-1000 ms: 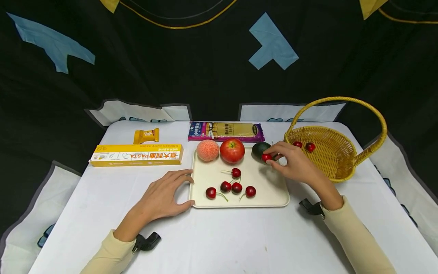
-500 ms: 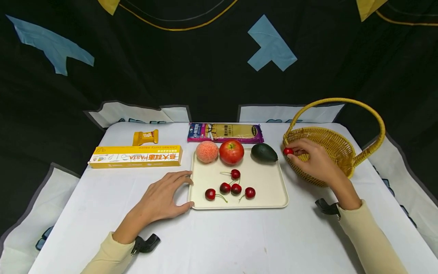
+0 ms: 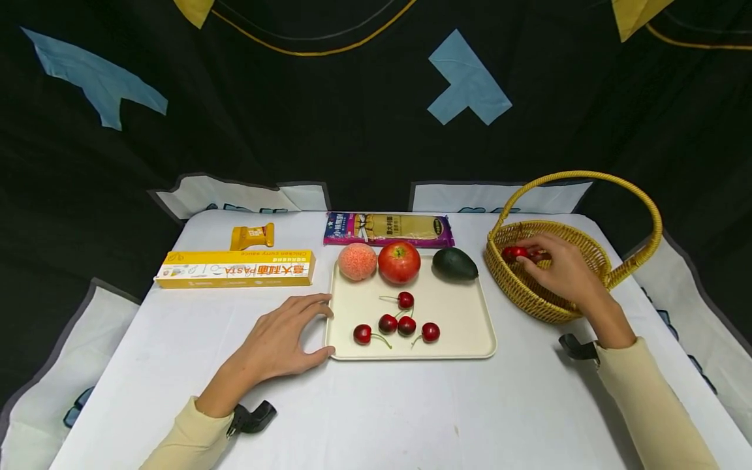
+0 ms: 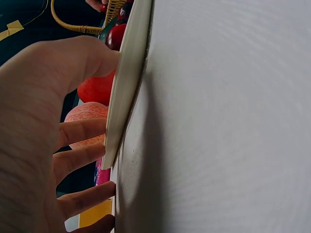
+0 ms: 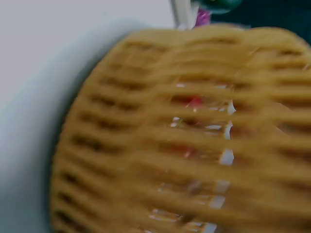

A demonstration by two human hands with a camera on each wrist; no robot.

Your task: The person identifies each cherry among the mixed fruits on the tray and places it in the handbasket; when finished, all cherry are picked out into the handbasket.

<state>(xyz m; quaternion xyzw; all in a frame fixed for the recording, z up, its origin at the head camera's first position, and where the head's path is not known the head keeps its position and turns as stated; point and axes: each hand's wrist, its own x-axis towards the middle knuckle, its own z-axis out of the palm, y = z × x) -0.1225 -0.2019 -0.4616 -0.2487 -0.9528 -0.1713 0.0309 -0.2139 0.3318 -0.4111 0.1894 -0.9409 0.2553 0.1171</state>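
Pinching a cherry (image 3: 519, 252) between the thumb and fingers of my right hand (image 3: 561, 267), I hold it inside the basket (image 3: 523, 297), close beside other cherries (image 3: 506, 253). My left hand (image 3: 276, 336) has its fingers spread, thumb against the left edge of the tray (image 3: 458, 320). Five cherries (image 3: 407, 326) lie there, nearer me than the peach (image 3: 357, 262), apple (image 3: 399, 262) and avocado (image 3: 455, 264).

Head view downward, wrists close, basket (image 3: 518, 291) shared
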